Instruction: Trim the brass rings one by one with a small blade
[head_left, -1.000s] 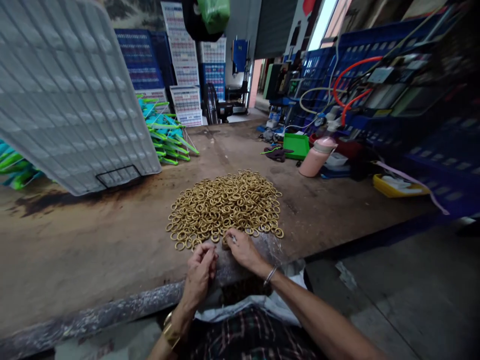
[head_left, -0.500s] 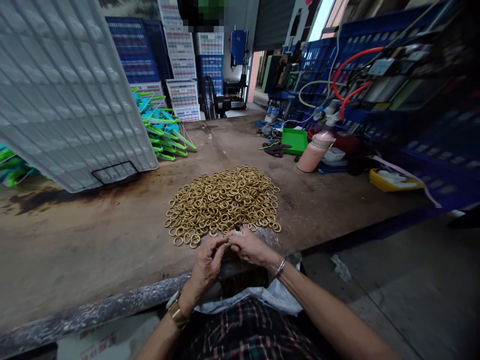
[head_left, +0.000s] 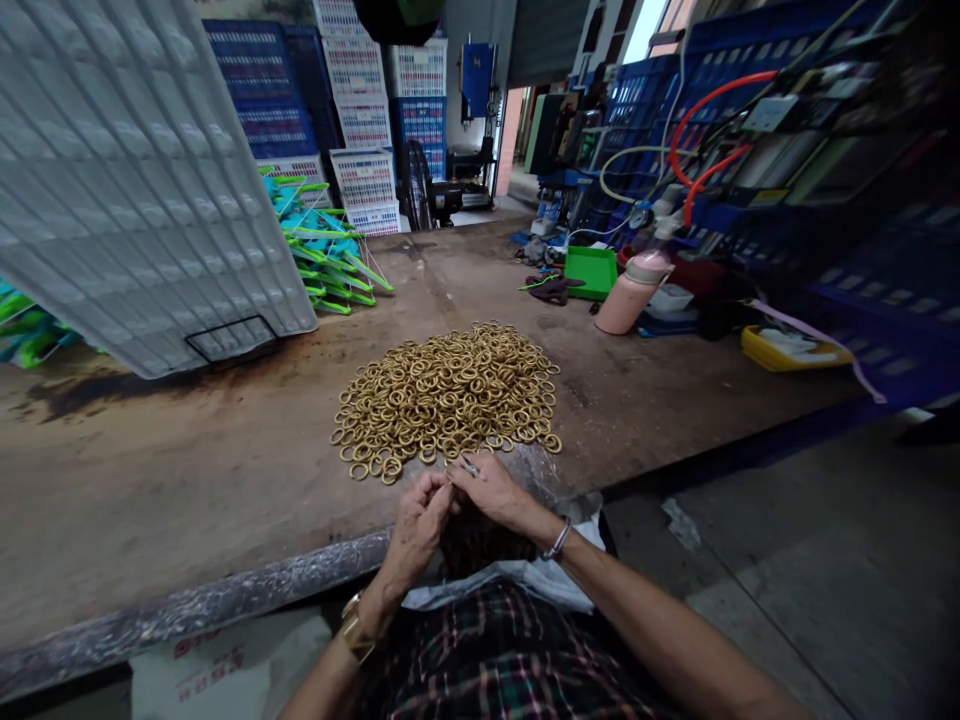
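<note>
A heap of brass-coloured rings (head_left: 450, 390) lies on the worktable just beyond my hands. My left hand (head_left: 416, 525) is closed in a pinch on what looks like one of these rings, mostly hidden by the fingertips. Right against it, my right hand (head_left: 495, 492) is wrapped round a small slim tool (head_left: 469, 466); a short pale and dark end of it pokes out above the fingers. Its kind cannot be made out. The fingertips of both hands meet at the near edge of the heap.
A large ribbed whitish panel (head_left: 150, 190) leans at the left, beside green and turquoise hangers (head_left: 337, 265). At the right stand a pink bottle (head_left: 634, 290), a green tray (head_left: 590, 272) and a yellow tray (head_left: 795, 350). Stacked crates (head_left: 364, 180) fill the back.
Both hands stay together at the heap's near edge with small finger movements. The tool's visible end has tilted in my right hand. The whole view has shifted slightly.
</note>
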